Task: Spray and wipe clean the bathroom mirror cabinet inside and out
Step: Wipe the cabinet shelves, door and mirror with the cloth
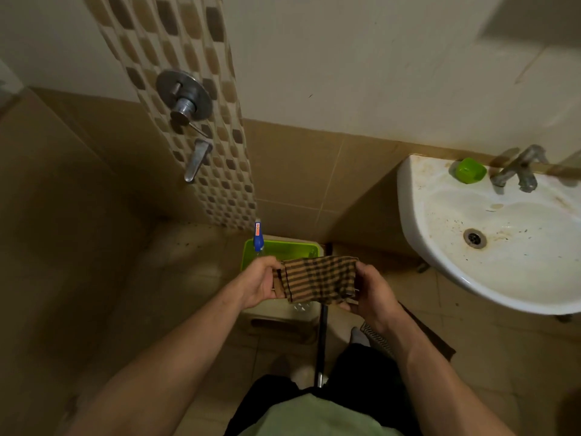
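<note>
Both hands are closed on one striped brown cloth (pixel 317 280), stretched between them at waist height: the left hand (pixel 259 283) pinches its left edge with curled fingers, the right hand (pixel 374 295) grips the right edge from below and behind. By my reading this is the preparation step, the cloth being folded or straightened into a wiping pad before any spraying. Just below and beyond the hands sits one green tray (pixel 284 248) on what looks like a pale stool, and one spray bottle (pixel 258 237) with a blue head stands at the tray's left corner, untouched. A dark pole (pixel 321 341) runs down between the legs, and a second piece of patterned fabric (pixel 377 338) shows under the right forearm. Farther off, one white sink (pixel 418 247) hangs on the right wall, stained, with one tap (pixel 515 169) and one green soap dish (pixel 470 170) on its rim. On the tiled wall to the left are one round shower valve (pixel 184 94) and one spout (pixel 197 160) beneath it. The mirror cabinet itself cannot be made out with certainty; only a blurred pale shape at the upper right may be its underside. The next move likely calls for freeing one hand to take the bottle, then looking up toward the cabinet above the sink.
</note>
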